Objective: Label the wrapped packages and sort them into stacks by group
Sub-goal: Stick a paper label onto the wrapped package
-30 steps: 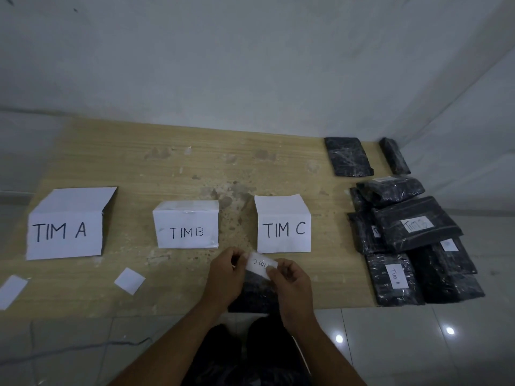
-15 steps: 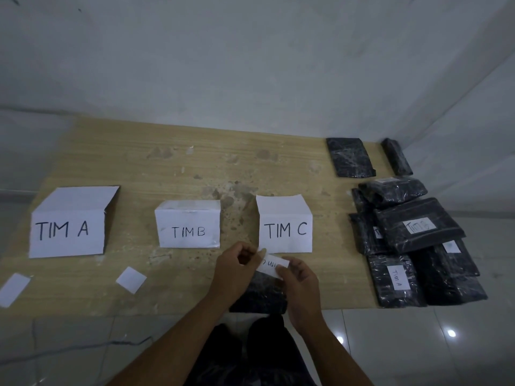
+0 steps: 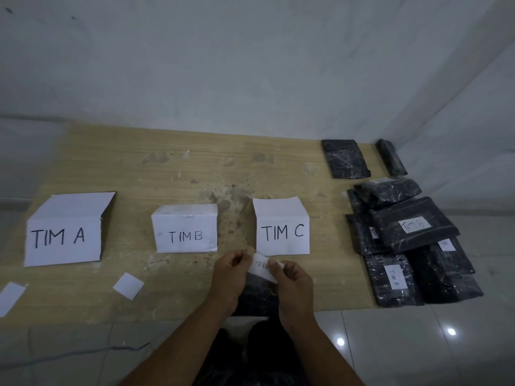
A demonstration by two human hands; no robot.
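Note:
A small white paper label (image 3: 262,267) with handwriting is pinched between my left hand (image 3: 230,274) and my right hand (image 3: 292,285), just in front of the TIM C sign (image 3: 282,232). Under my hands a black wrapped package (image 3: 257,296) lies at the mat's near edge, mostly hidden. Folded white signs TIM A (image 3: 63,235) and TIM B (image 3: 185,232) stand to the left. A heap of black wrapped packages (image 3: 412,238) lies at the right, some bearing white labels.
Two black packages without labels (image 3: 345,158) (image 3: 390,157) lie at the far right by the wall. Two blank paper slips (image 3: 128,285) (image 3: 9,298) lie on the tan mat (image 3: 139,174) at the near left. White tiled floor surrounds the mat.
The label has tilted and my hands have shifted their pinch on it, staying over the package in front of the TIM C sign.

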